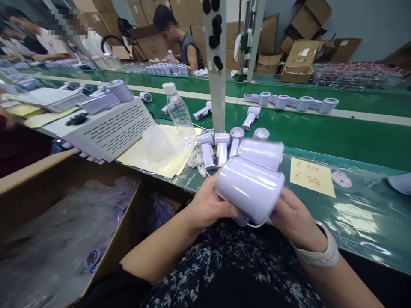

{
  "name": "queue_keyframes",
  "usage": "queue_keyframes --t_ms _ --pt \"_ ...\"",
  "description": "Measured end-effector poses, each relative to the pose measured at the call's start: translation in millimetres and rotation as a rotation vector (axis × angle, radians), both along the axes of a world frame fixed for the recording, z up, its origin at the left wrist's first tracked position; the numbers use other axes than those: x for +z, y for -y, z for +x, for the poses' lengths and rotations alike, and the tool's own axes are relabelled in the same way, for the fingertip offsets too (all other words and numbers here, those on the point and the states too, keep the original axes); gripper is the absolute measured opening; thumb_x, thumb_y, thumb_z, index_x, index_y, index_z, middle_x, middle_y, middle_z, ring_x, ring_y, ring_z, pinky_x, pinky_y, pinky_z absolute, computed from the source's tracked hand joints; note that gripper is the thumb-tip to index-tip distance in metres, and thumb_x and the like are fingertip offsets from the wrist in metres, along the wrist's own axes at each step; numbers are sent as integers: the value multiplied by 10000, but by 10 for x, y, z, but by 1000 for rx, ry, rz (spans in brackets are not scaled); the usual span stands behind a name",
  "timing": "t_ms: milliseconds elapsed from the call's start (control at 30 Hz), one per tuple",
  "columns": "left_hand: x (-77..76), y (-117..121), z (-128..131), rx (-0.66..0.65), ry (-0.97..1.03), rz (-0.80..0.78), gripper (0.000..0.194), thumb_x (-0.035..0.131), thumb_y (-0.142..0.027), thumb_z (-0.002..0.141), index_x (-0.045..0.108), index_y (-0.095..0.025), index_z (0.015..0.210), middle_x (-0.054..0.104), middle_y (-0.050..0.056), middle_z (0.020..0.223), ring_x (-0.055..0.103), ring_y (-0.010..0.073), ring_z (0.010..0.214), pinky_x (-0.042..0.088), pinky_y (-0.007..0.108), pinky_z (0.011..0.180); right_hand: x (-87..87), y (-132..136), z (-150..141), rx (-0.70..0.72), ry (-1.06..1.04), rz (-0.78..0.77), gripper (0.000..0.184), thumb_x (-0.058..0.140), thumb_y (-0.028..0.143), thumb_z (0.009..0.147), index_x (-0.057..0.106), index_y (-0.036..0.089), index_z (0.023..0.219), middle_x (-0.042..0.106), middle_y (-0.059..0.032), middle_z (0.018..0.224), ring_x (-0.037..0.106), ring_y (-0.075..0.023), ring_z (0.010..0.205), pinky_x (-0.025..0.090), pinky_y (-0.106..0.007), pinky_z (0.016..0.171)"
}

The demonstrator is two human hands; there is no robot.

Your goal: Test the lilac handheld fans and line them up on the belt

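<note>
Close in front of my body is a glossy lavender handheld fan (248, 190), its cylindrical head turned toward me. My left hand (208, 203) is closed on its left side, the thumb lying along the underside. On the lower right, my right hand (293, 214) grips it too, with fingers partly hidden behind the head. A second lavender cylinder (263, 153) shows right behind the first; I cannot tell whether it is also held. A thin white cord or loop (258, 225) hangs below. Several more lavender fans (222, 152) lie just beyond, on the bench edge.
A clear bottle (181, 113) stands on yellow paper (150, 156), beside a slotted grey metal box (109, 124). A white post (216, 85) rises ahead. Fans line the green conveyor (362, 128). Lower left is a cardboard box (128, 214) with plastic bags. A person (192, 49) sits across.
</note>
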State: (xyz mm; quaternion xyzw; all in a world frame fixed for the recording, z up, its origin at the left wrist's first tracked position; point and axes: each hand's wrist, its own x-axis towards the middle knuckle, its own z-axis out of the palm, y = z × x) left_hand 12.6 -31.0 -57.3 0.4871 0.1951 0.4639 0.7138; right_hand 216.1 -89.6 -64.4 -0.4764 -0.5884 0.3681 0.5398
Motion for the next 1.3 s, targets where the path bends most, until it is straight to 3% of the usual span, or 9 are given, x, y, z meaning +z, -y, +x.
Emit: queue_keyframes --t_ms 33,100,200,267,400,500,733,1033,1300 --pt "-27 -25 -2 -13 6 -10 490 969 -419 613 786 -171 994 792 88 952 745 284 902 614 427 872 -37 20 -4 74 -104 -48 408 636 509 984 668 277 1317 733 -104 1196 693 -295 1078 591 -431 851" --pt "-71 -98 6 16 49 -67 389 890 -469 739 776 -197 993 779 62 1005 730 235 965 595 390 940 -91 58 -3 77 -280 -130 346 693 507 953 711 263 1198 747 -57 943 708 -226 818 579 -340 685" --pt "-99 -163 41 48 99 -249 496 798 -606 791 736 -195 1063 721 35 935 693 173 857 614 350 859 -105 88 10 9 -509 -223 323 748 517 908 714 241 1070 678 -6 792 637 -149 632 529 -266 568" --pt "-89 -129 70 11 115 -308 554 861 -535 752 689 -198 1157 676 15 908 660 154 802 615 327 779 -82 107 15 20 -618 -259 310 757 496 902 712 234 1061 676 -10 836 626 -128 631 530 -246 564" --pt "-32 36 123 -116 130 -222 527 881 -181 715 613 -222 1167 622 -12 925 622 127 796 583 279 719 -17 194 21 58 -671 -200 297 790 405 893 718 257 1140 695 -33 1014 641 -123 725 560 -230 626" --pt "5 108 157 -206 151 -192 467 828 -201 774 578 -223 1168 603 -5 959 633 134 809 572 281 696 9 254 16 115 -664 -209 269 767 413 914 729 252 1127 694 -33 989 643 -126 731 568 -230 639" --pt "-26 104 176 -176 107 -113 495 825 -266 797 534 -216 1194 581 -3 986 649 126 757 564 269 645 -9 233 -21 103 -629 -289 261 755 444 921 738 214 1041 687 -21 788 634 -123 657 543 -211 613" --pt "-150 68 180 -149 84 -166 526 853 -310 761 499 -218 1139 578 -30 944 642 108 664 550 257 572 -60 234 -44 49 -603 -390 282 783 438 888 741 206 1044 706 -29 832 644 -131 670 548 -216 635" --pt "-116 65 164 -231 64 -196 506 831 -262 760 501 -213 1139 605 -16 944 664 134 722 581 295 654 -35 223 -58 58 -625 -370 322 830 428 828 745 203 1043 698 -33 824 634 -143 692 553 -226 634"
